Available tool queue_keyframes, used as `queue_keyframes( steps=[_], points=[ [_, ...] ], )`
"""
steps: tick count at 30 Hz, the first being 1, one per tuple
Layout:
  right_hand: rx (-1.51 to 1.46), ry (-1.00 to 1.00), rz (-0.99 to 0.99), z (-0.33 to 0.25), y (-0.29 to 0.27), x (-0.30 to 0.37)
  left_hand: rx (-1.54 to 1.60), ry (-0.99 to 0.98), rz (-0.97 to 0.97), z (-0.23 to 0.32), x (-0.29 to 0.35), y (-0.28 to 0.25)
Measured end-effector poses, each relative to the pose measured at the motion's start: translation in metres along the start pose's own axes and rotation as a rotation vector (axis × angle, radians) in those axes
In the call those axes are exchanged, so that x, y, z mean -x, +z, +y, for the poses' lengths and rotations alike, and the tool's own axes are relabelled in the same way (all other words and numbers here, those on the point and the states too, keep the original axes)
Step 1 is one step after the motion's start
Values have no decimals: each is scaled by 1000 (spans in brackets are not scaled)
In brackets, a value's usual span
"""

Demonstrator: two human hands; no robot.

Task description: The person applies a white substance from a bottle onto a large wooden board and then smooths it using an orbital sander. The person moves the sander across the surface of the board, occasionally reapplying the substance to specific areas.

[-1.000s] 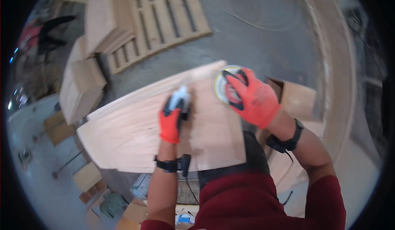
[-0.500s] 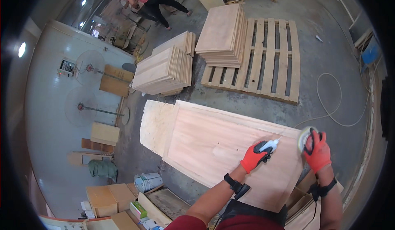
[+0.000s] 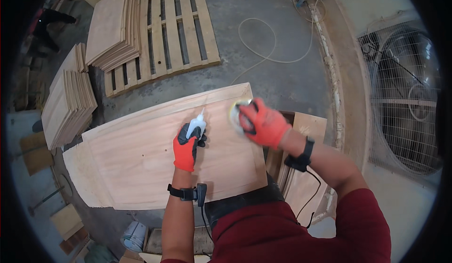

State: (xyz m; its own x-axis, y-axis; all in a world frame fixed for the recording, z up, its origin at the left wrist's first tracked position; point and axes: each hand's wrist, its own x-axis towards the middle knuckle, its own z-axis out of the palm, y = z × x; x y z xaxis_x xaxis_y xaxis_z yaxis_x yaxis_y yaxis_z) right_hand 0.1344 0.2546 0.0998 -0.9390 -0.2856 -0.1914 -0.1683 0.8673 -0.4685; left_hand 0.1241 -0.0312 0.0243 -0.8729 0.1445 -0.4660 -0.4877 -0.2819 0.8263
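A long, pale wooden panel (image 3: 132, 173) lies flat in front of me. My left hand (image 3: 185, 151), in a red glove with dark fingertips, is closed around a white squeeze bottle (image 3: 196, 127) above the panel's middle. The bottle's thin nozzle points toward the far edge. My right hand (image 3: 267, 125), gloved alike and blurred by motion, grips a round, pale disc-shaped thing (image 3: 234, 116) with a yellowish rim near the panel's right end. Blur and fingers hide its exact kind. Whether it touches the wood cannot be told.
Stacked boards (image 3: 113, 25) rest on a slatted pallet (image 3: 181, 37) beyond the panel, with another stack (image 3: 70, 105) at left. A thin hose (image 3: 274, 41) loops over the floor. A caged fan (image 3: 405, 93) stands right. Behind the panel's near edge is a bucket (image 3: 134, 236).
My view has turned to the right, bringing the caged fan into sight. My right hand has carried the round thing inward from the panel's far right corner. The bottle stays in my left hand.
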Motion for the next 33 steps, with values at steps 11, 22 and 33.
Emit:
queue_keyframes(
  steps=[11, 22, 33],
  points=[
    [63, 28, 20, -16, 7, -14, -19, 45, 153, 13, 27, -63],
    [29, 193, 271, -9, 0, -48, -104, 333, 740, 89, 95, -368],
    [216, -24, 97, -26, 92, 107, -830, 213, 1000, 80, 127, -523]
  ],
)
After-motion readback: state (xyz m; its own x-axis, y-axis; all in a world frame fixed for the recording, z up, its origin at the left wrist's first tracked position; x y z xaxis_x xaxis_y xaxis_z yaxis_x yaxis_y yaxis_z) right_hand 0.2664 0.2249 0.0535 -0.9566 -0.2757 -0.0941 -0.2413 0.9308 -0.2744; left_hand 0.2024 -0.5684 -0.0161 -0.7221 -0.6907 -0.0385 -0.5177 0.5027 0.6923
